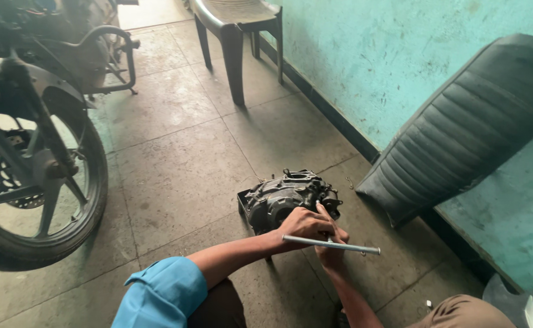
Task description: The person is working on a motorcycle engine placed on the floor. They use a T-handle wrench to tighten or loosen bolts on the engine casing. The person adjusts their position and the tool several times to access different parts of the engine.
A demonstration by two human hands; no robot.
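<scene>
Left hand (303, 223) closed around a grey metal T-bar wrench (332, 245), its crossbar lying level; right hand (332, 238) wrapped on the same tool from beneath, one finger laid along the shaft toward the engine casing (287, 197). The casing sits in a shallow dark tray (242, 200) on the tiled floor (181, 158): cast metal, probably heavy, rigid and oily, best gripped at its outer edges. A motorcycle seat (467, 127) leans on the wall just right; a motorcycle wheel (35, 182) and plastic chair (233, 24) stand well apart.
</scene>
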